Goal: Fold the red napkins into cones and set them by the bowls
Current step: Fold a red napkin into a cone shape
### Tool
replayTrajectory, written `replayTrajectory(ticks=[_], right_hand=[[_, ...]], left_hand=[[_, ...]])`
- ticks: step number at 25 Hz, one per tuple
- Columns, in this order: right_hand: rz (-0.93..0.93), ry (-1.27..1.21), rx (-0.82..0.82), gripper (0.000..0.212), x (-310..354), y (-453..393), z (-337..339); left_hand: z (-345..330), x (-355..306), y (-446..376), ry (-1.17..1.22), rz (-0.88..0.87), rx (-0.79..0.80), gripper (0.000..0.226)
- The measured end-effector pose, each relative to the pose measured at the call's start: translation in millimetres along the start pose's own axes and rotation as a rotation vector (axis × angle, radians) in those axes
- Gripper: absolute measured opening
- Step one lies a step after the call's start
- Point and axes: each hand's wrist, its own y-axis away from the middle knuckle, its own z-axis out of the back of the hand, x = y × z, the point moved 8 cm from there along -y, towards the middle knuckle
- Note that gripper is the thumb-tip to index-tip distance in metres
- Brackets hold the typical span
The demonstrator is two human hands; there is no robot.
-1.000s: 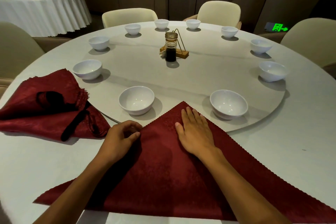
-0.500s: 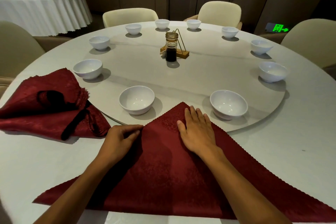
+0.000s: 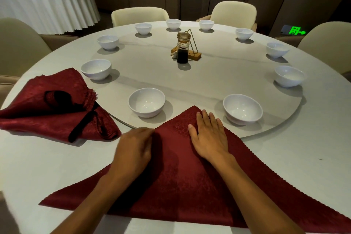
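Observation:
A red napkin (image 3: pixel 182 186) folded into a triangle lies flat before me, its tip reaching onto the turntable between two near white bowls (image 3: pixel 146 102) (image 3: pixel 242 108). My right hand (image 3: pixel 209 136) presses flat on the cloth near the tip, fingers straight. My left hand (image 3: pixel 135 150) is curled at the napkin's left slanted edge and appears to pinch it. A stack of red napkins (image 3: pixel 47 104), tied with a black band, lies at the left.
Several more white bowls ring the round turntable (image 3: pixel 209 81). A dark sauce bottle (image 3: pixel 182 48) and a wooden stand sit at its centre. Cream chairs surround the table. Another table with a white cloth stands at the far left.
My right hand has slid slightly forward and to the right on the napkin. My left hand has shifted a little along the left edge, its fingers flatter.

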Motion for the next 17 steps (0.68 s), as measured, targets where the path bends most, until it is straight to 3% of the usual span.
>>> replayTrajectory(ticks=[2,6,10,13,17], right_hand=[[0.005,-0.015,0.008,0.064,4.5,0.0,10.5],[0.033,-0.192,-0.182,0.062,7.4,57.3,39.1],[0.111,-0.175,-0.013,0.068,37.1,182.1,-9.9],[-0.023,0.012,-0.034,0.067,-35.4,210.0,-5.0],[-0.421,0.080,0.016,0.071,-188.5,245.5,35.8]], left_hand=[[-20.1,-48.1,37.3,-0.165,-0.178,0.081,0.036],[-67.3,-84.1,98.8,-0.222,-0.111,0.283,0.057],[-78.8,-71.9,114.4,-0.299,-0.134,0.348,0.061],[-86.2,-69.2,118.1,-0.276,-0.120,0.375,0.059],[-89.5,-69.7,119.3,-0.283,-0.095,0.401,0.069]])
